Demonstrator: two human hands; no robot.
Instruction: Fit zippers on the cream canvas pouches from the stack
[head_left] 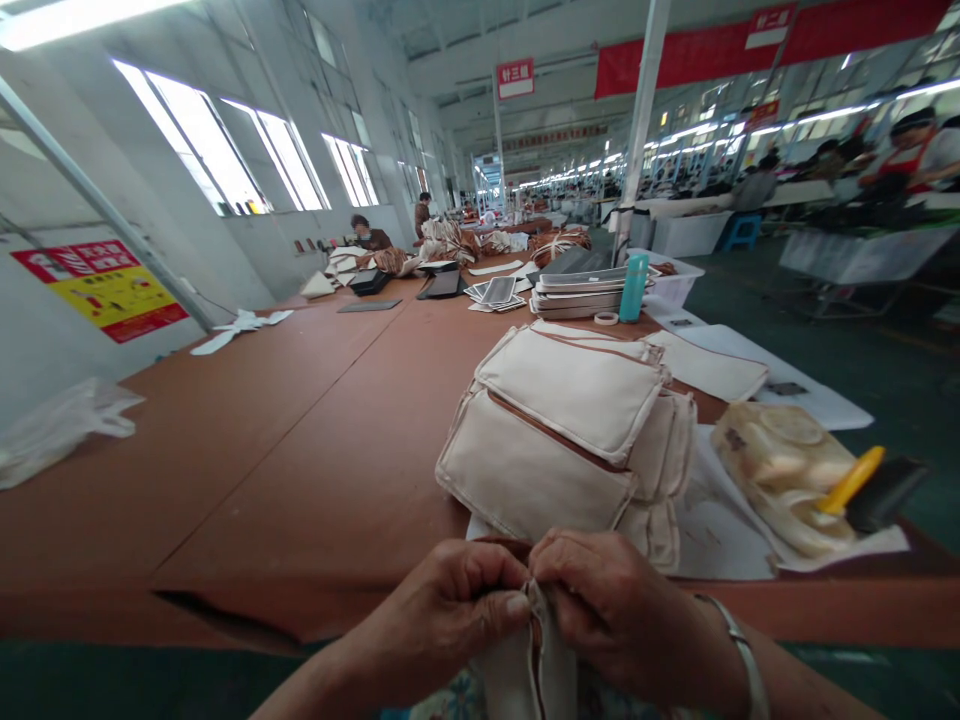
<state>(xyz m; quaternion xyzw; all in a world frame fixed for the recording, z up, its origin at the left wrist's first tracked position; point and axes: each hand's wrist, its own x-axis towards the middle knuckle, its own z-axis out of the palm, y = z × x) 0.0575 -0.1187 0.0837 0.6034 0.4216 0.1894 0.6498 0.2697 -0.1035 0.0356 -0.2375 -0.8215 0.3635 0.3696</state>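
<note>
My left hand (450, 615) and my right hand (619, 605) meet at the table's near edge. Between them they pinch the upper end of a cream sewn piece (556, 670), which hangs down toward my lap. A narrow opening with a brown inside runs along its length. Both hands are closed, thumbs and fingertips pressed on the edges of that opening; the fingertips of my right hand are partly hidden. Just beyond my hands lies a pile of cream sewn pieces (555, 450) with brown-lined openings, the same material as the held one.
A brown table (300, 430) stretches ahead. To the right sits a stained plastic container (787, 445) with a yellow-handled tool (851, 482). Stacked panels (577, 295), a teal bottle (634, 288) and a tape roll (606, 318) stand behind the pile. A plastic bag (67, 425) lies left.
</note>
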